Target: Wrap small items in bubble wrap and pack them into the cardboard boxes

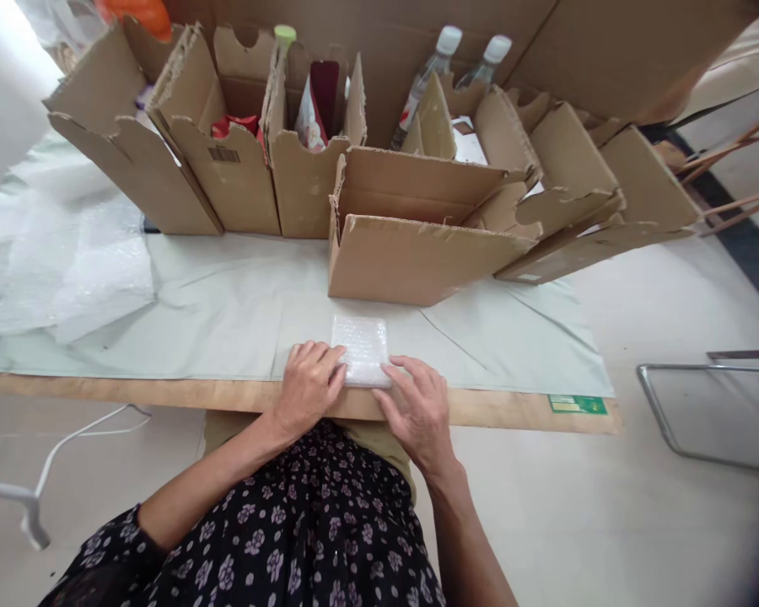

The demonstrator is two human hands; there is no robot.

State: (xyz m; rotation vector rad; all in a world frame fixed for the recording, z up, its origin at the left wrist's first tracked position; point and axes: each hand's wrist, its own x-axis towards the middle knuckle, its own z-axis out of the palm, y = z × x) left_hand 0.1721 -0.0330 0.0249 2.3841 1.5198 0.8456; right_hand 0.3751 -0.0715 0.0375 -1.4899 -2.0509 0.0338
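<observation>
Bubble-wrap packet (360,350), squarish and translucent, is lying flat on the pale cloth (240,295), near the front edge of the table and directly before the person. Contents: cannot tell. Left hand (309,379) is touching the packet's lower left side, fingers curling and thumb lying close to them; whether it is pinching the wrap, cannot tell. Right hand (417,405) is standing partly open at the lower right corner, thumb and forefinger parting visibly, their tips touching the packet's edge; it is lifting nothing.

The cloth is covering most of the tabletop, leaving a wooden edge strip (506,411) showing; a green card (577,405) is lying at its right end. Just beyond the packet, an open cardboard box (430,260) is standing crosswise. Behind it, further open-topped boxes are standing in a row, one holding a red item (235,126). Two clear bottles (439,52) are rising behind the row. Loose bubble wrap (69,261) is lying heaped at left.
</observation>
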